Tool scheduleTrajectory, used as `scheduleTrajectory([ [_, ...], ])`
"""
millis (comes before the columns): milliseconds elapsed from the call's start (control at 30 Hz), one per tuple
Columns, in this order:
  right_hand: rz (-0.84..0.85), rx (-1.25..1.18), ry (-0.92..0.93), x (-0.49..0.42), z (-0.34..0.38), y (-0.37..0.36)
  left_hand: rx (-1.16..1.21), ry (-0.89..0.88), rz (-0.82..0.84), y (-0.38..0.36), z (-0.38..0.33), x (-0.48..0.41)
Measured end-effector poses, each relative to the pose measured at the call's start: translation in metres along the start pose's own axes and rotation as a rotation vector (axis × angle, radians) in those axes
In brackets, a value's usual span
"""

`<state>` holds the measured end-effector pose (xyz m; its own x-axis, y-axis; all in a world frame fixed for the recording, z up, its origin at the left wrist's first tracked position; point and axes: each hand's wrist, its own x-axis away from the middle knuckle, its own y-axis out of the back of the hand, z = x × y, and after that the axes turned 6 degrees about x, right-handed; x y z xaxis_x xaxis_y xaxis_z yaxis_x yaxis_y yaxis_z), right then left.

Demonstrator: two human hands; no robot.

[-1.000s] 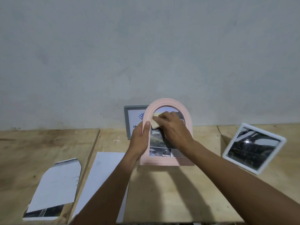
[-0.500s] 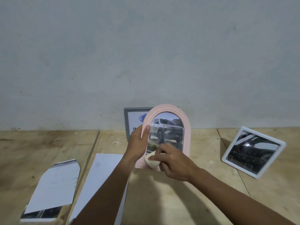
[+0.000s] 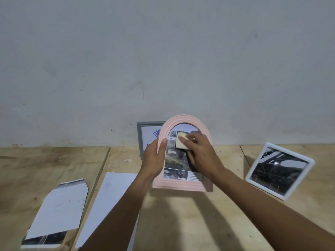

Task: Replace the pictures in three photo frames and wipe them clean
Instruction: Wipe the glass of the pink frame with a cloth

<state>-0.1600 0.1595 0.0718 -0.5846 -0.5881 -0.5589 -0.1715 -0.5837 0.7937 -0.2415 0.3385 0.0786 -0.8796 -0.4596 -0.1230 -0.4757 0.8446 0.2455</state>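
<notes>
Gripping the pink arched frame [image 3: 182, 186] upright over the middle of the wooden table [image 3: 181, 225] with the left hand [image 3: 154, 160]: thumb on the front of its 9 o'clock edge, other fingers behind, out of view. Holding a pale sponge [image 3: 181, 142] against the glass near 12 o'clock with the right hand [image 3: 201, 154], fingers bent over it, thumb hidden. Behind, at 11 o'clock, a grey frame [image 3: 140, 138] by the wall. At 3 o'clock, well apart, a white frame [image 3: 280, 171], tilted back. At 8 o'clock, a cut picture [image 3: 59, 211] and a white sheet [image 3: 112, 196], lying flat.
</notes>
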Motion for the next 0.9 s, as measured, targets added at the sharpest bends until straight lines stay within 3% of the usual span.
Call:
scheduleTrajectory([
  [400, 0.215, -0.209, 0.159, 0.078, 0.029, -0.002, -0.05, 0.078, 0.033, 0.001, 0.013, 0.005],
  [600, -0.072, -0.058, -0.159, 0.002, -0.013, 0.027, -0.068, 0.09, 0.033, -0.002, 0.012, 0.01],
  [733, 0.056, -0.004, -0.104, -0.001, -0.015, 0.014, -0.052, 0.097, 0.0, -0.007, 0.007, 0.012],
  [900, 0.064, -0.123, -0.085, 0.056, 0.024, -0.011, -0.015, 0.107, -0.022, -0.002, 0.013, 0.011],
])
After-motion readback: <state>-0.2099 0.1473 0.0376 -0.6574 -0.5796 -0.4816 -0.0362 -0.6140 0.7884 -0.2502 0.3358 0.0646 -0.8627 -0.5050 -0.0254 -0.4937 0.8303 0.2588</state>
